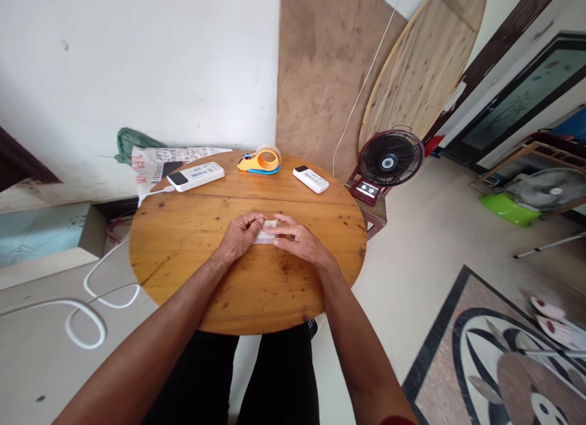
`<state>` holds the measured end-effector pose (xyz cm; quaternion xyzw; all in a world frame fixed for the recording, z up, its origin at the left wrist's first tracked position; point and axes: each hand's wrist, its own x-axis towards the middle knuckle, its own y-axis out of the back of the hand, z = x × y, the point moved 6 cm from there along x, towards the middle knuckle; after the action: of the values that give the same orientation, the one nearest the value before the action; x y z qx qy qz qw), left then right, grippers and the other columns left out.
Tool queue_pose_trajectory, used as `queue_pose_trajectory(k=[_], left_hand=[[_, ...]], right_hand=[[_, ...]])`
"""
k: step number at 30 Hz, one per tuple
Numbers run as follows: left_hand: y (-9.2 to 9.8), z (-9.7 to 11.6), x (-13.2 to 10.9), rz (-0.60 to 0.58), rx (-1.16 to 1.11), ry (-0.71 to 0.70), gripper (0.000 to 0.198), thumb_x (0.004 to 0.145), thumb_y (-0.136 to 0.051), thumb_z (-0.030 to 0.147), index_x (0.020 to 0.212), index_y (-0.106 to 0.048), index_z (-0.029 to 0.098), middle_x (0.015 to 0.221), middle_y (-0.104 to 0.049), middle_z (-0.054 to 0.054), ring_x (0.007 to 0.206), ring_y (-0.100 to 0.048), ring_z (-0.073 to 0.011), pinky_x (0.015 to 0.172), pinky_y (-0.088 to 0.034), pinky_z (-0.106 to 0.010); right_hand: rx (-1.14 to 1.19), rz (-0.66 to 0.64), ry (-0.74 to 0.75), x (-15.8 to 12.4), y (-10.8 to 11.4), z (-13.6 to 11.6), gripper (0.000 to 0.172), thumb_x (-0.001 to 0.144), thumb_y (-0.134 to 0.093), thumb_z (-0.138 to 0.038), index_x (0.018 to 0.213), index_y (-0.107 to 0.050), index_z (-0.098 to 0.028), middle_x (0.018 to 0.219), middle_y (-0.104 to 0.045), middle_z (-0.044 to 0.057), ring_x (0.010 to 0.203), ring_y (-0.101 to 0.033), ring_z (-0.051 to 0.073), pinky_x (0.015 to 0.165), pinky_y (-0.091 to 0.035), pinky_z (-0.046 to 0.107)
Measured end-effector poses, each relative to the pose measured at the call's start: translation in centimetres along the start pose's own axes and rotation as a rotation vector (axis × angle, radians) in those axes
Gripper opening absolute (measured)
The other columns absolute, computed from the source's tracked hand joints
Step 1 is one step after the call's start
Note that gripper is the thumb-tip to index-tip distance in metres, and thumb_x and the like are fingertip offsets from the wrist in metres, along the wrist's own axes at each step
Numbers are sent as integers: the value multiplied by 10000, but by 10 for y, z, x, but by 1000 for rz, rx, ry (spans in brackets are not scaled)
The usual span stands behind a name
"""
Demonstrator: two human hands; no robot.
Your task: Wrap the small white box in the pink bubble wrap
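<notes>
A small whitish, partly see-through flat piece (264, 237), maybe a plastic packet or box, lies low over the middle of the round table; its exact kind is unclear. My left hand (240, 234) is closed on its left side, with thumb and forefinger pinched together at the upper edge. From the right, my right hand (300, 240) reaches over it with fingers stretched and apart, the fingertips touching its right end. Both hands partly cover the piece.
On the wooden table (178, 278), an orange-and-blue tape dispenser (259, 160) stands at the back between two white devices, a left one (196, 176) with a cable and a right one (311, 179). A fan (389, 159) stands beyond the right edge. A white cable (98, 333) loops at left.
</notes>
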<state>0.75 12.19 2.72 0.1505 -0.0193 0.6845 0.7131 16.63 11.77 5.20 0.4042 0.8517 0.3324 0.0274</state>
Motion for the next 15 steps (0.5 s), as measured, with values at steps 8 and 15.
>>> queue_pose_trajectory(k=[8, 15], left_hand=[[-1, 2, -2, -19, -94, 86, 356, 770, -637, 522, 766, -620, 166, 680, -539, 27, 598, -416, -103, 568, -338, -231], [-2, -2, -2, -3, -173, 167, 386, 660, -735, 513, 808, -634, 171, 716, -606, 16, 614, -483, -113, 582, -373, -238]], right_hand=[[42, -28, 0, 0, 0, 2, 398, 884, -617, -391, 1241, -663, -219, 1514, -394, 116, 1439, -322, 231, 1147, -292, 375], [128, -52, -22, -1, 3, -5, 333, 849, -652, -440, 1097, -741, -235, 1423, -512, 89, 1420, -357, 242, 1127, -323, 392]])
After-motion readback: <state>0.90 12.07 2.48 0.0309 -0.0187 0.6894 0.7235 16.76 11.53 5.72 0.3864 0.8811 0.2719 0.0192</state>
